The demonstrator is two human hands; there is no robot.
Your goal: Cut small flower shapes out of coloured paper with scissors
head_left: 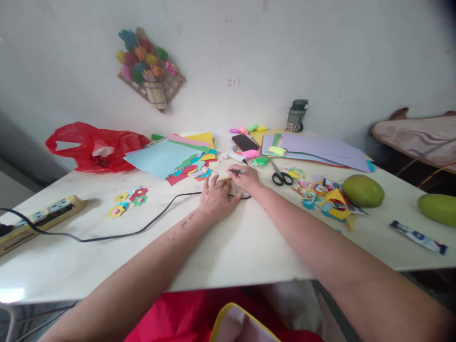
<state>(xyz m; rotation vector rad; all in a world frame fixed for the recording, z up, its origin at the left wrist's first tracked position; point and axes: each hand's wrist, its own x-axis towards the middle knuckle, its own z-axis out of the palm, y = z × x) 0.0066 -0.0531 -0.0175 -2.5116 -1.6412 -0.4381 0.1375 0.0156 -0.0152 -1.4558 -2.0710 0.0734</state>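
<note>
While the left hand (218, 198) is spread flat at the table (199, 256), a pen (242, 171) is grasped by the right hand (249, 179).
The pen is held just beside the left fingers; near the paper scraps (320, 195), scissors (282, 178) are laid.

Free: open tabletop (242, 247), nearer the body than the fingers (213, 181), between both forearms (156, 256). Obstructed, left of the fingers: black cord (137, 232), crossing the table up to the left hand (218, 198); paper flowers (140, 196) beyond it. Right of the fingers: scissors (282, 178), then paper scraps (335, 202), green fruit (362, 191). Ahead of the fingers: phone (245, 142), green packet (261, 161).
</note>
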